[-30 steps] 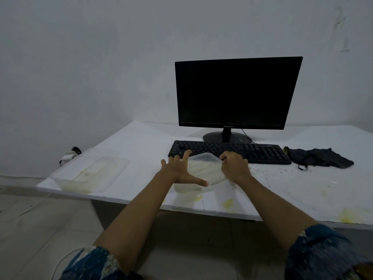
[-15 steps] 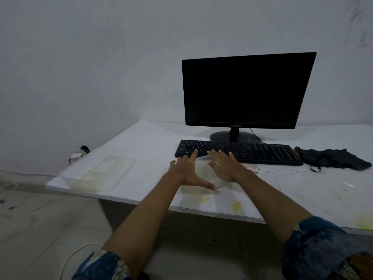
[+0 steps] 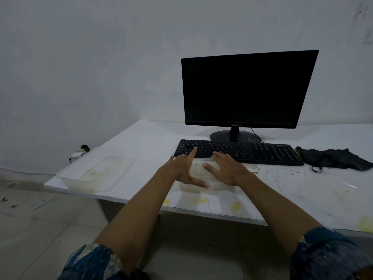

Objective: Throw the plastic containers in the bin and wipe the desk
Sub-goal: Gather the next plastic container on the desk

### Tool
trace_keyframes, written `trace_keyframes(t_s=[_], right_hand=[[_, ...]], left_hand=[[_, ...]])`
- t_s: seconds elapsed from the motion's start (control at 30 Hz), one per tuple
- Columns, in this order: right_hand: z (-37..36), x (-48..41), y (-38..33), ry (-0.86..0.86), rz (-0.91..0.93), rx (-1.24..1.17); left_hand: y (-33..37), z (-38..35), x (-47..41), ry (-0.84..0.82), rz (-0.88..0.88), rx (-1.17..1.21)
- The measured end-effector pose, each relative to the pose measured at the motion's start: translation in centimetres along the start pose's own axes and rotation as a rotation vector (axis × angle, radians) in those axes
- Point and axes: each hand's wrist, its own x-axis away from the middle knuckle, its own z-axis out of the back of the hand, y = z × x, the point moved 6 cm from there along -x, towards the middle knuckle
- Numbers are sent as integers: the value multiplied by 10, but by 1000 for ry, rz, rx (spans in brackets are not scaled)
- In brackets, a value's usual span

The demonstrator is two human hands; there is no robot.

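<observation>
Now, hands: left hand [image 3: 182, 170] and right hand [image 3: 228, 170] both open, fingers spread over the near container [image 3: 198, 171], gripping nothing.
Near container: clear, yellow-smeared, on the counter [image 3: 153, 142] just before the keyboard [image 3: 238, 151]; long axis seemingly left-right.
Far container [image 3: 96, 172]: left corner, open side up, long axis along the counter's left edge.
Progress: nothing binned, stains unwiped, dark cloth [image 3: 333, 158] untouched; bin out of view.

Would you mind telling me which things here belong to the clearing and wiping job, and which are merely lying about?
Belong to the job: the container beneath the open left hand and right hand; the second container at the left corner; the stained desk; the dark cloth, probably for wiping. No bin shows.
Just lying about: the monitor; the keyboard.
</observation>
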Motion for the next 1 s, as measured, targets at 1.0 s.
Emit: trace_keyframes(t_s=[1.0], right_hand=[[-2, 0, 2, -7, -17, -89]], left_hand=[[9, -20, -23, 298, 108, 113]])
